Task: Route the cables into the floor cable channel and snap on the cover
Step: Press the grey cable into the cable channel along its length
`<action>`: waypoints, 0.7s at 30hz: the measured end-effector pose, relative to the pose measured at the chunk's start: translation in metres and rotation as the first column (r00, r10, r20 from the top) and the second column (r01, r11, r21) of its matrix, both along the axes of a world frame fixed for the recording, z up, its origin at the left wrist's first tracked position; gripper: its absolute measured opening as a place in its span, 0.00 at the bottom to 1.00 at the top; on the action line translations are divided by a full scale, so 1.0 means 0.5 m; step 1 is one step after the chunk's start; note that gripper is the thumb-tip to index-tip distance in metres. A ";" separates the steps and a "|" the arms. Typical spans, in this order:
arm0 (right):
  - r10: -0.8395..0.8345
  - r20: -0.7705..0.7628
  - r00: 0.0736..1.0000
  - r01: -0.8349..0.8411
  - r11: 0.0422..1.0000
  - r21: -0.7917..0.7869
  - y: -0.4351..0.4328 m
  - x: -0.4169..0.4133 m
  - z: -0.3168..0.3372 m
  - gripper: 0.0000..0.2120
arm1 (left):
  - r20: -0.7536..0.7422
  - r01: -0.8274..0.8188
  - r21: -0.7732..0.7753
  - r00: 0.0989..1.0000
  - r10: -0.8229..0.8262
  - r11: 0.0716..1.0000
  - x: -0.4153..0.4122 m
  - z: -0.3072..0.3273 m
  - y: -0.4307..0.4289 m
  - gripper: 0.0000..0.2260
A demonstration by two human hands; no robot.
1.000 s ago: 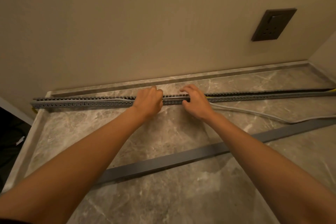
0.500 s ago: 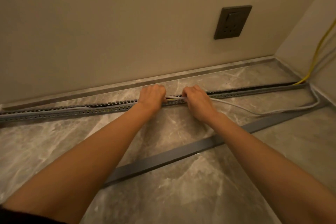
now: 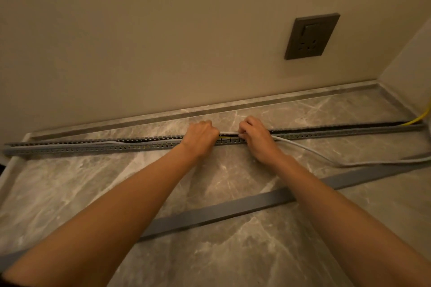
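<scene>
A: Where do the parts lie?
B: On the floor (image 3: 210, 251), the slotted cable channel (image 3: 93, 147) crosses mid-frame below the wall. Its cover (image 3: 210, 214) lies loose on a diagonal, lower down. The grey cable (image 3: 314, 152) runs out to the right edge.
A: And your grips?
B: Your left grip (image 3: 200, 138) and right grip (image 3: 257, 140) both clench the grey cable at centre, over the channel. It looks light and limp, so hold it close to the slot and feed short lengths.

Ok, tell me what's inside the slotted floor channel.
A grey cable sits in the channel left of the left hand; past the right hand it lies outside. A yellow cable enters at the right end. The hands hide what is under them.
</scene>
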State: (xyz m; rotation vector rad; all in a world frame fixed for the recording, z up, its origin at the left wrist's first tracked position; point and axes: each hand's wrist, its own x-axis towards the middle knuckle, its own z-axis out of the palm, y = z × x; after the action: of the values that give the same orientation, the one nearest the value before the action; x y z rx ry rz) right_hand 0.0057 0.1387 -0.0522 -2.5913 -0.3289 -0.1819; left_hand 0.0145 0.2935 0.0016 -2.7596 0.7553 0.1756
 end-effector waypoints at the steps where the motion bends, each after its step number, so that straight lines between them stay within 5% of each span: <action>1: -0.013 -0.006 1.000 0.013 1.000 0.013 0.000 0.001 -0.003 0.03 | 0.000 0.010 -0.024 1.000 -0.010 1.000 0.002 0.001 -0.003 0.11; 10: -0.223 -0.192 0.956 0.267 0.931 0.250 0.002 0.010 0.019 0.11 | 0.037 0.166 -0.029 0.986 -0.165 0.986 0.012 -0.007 -0.029 0.11; 15: -0.314 -0.232 0.921 0.364 0.905 0.220 0.018 0.026 0.023 0.19 | 0.015 0.178 -0.040 0.984 -0.178 0.983 0.001 -0.023 -0.032 0.12; 18: -0.293 -0.263 0.919 0.342 0.926 0.162 0.014 0.018 0.028 0.07 | -0.049 0.142 -0.063 0.988 -0.145 0.988 0.004 -0.018 -0.035 0.12; 21: -0.249 -0.244 0.937 0.277 0.957 0.086 -0.019 -0.005 0.037 0.09 | -0.063 0.092 -0.125 0.993 -0.101 0.988 0.007 -0.008 -0.043 0.11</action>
State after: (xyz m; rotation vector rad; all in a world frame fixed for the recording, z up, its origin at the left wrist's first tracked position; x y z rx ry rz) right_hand 0.0034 0.1292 -0.0337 -2.4957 0.1127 0.0083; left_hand 0.0178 0.2720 -0.0022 -2.8358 0.9458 0.2134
